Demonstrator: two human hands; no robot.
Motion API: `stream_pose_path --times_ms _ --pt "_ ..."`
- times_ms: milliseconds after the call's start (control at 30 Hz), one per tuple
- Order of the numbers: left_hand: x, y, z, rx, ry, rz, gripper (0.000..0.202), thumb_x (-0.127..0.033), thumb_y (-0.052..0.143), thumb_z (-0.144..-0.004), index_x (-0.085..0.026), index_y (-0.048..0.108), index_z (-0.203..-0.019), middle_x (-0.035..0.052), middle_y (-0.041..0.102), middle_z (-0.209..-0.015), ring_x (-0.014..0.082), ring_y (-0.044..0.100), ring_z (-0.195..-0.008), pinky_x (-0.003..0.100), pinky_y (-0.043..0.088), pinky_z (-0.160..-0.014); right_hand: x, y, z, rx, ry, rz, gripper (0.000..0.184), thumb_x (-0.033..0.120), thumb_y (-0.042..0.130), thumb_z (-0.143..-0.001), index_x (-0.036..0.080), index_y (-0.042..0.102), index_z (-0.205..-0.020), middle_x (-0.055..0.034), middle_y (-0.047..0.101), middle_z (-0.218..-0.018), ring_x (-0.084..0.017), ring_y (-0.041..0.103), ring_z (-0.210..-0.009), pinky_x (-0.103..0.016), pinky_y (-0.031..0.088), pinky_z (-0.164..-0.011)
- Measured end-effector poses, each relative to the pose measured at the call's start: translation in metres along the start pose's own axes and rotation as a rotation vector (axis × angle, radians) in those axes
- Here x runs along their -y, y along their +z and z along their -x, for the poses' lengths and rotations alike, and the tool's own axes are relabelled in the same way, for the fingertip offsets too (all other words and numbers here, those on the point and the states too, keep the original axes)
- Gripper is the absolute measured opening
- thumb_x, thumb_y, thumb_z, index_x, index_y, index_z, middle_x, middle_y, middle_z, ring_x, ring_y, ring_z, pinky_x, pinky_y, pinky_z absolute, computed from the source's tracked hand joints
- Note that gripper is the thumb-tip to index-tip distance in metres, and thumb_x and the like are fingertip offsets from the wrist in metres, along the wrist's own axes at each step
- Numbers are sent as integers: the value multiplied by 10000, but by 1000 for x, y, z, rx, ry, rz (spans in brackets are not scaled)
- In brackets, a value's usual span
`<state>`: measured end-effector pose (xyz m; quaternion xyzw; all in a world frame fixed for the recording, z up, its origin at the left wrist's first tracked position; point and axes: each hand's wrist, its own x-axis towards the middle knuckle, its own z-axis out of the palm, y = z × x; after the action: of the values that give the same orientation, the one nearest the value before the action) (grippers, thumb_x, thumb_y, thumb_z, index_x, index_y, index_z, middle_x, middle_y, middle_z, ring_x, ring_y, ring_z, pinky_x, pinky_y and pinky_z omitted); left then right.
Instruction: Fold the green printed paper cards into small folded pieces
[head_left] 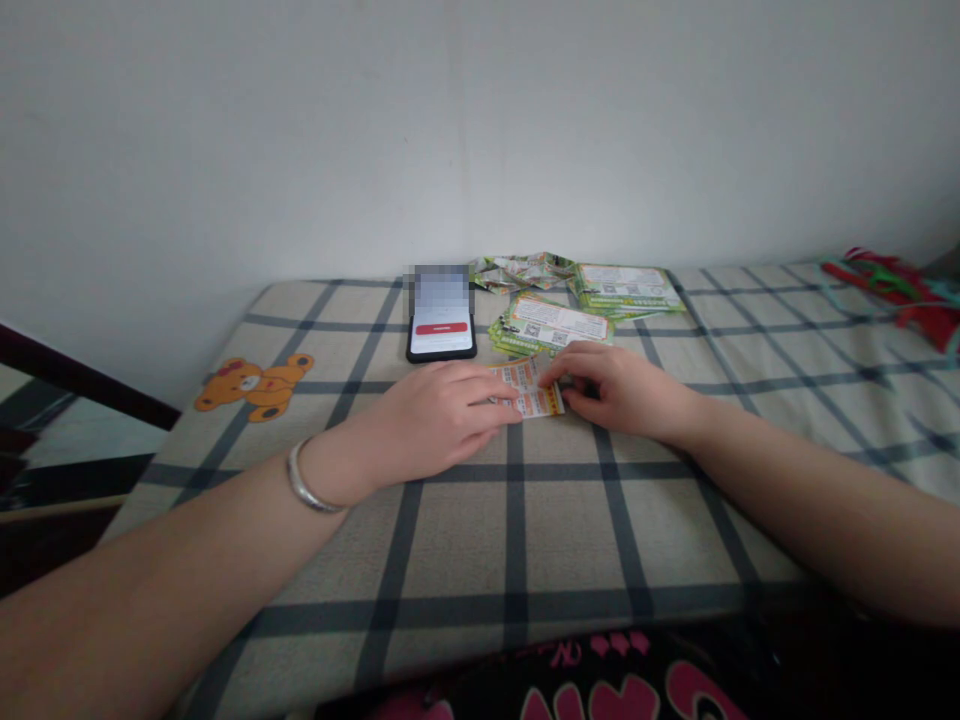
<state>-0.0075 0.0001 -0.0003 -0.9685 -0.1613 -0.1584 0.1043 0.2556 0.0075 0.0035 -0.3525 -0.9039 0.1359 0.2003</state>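
Observation:
A small printed card (529, 382) with orange and white print lies on the checked tablecloth between both hands. My left hand (446, 415), a silver bangle on its wrist, rests palm down with its fingers stretched over the card's left side. At the right side, my right hand (619, 390) has its fingers curled, with fingertips and thumb at the card's right edge. Just behind the card is a fanned stack of green and white cards (559, 320). To their left a phone (441, 340) lies with its lit screen up, a red button showing.
Crumpled green wrappers (521, 272) and another stack of green cards (628, 285) lie by the wall (450, 130). An orange bear cutout (259, 385) is on the left of the tablecloth (465, 540). Red and green items (892, 285) sit far right.

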Motion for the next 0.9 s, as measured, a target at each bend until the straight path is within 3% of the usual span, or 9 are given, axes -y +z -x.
stream_pose_path --times_ms 200,367,567,733,900 --pt "1 4 3 5 -38 61 270 -191 511 -920 -158 642 -1154 54 671 -1212 212 594 -1154 399 490 -1021 -3 -5 0 55 34 -50 289 105 579 -788 194 681 -1044 -46 634 -914 -140 562 -746 -267 460 -661" --pt "1 4 3 18 -59 88 277 -181 492 -925 -156 635 -1161 62 665 -1216 212 588 -1161 406 497 -1013 -4 -5 2 9 -87 -82 247 141 621 -815 191 695 -1046 -65 640 -979 -166 588 -899 -297 480 -800" --pt "3 4 4 6 -31 102 274 -145 465 -934 -168 653 -1133 40 668 -1214 201 581 -1173 396 491 -1023 -5 -1 3 13 -202 -54 197 163 597 -872 201 734 -1010 -44 629 -855 -134 576 -783 -260 461 -705" --pt "1 2 2 -2 -36 133 291 -146 449 -934 -193 665 -1123 45 677 -1183 206 606 -1122 397 510 -985 -2 -1 3 -97 -282 44 148 245 613 -890 206 742 -951 -63 641 -887 -167 571 -849 -292 447 -729" --pt "-3 -2 -2 27 -5 136 293 -143 452 -925 -198 661 -1123 60 666 -1166 222 601 -1102 409 515 -950 4 -6 0 -86 -340 104 157 229 559 -920 190 710 -924 -45 708 -906 -177 584 -843 -340 423 -801"
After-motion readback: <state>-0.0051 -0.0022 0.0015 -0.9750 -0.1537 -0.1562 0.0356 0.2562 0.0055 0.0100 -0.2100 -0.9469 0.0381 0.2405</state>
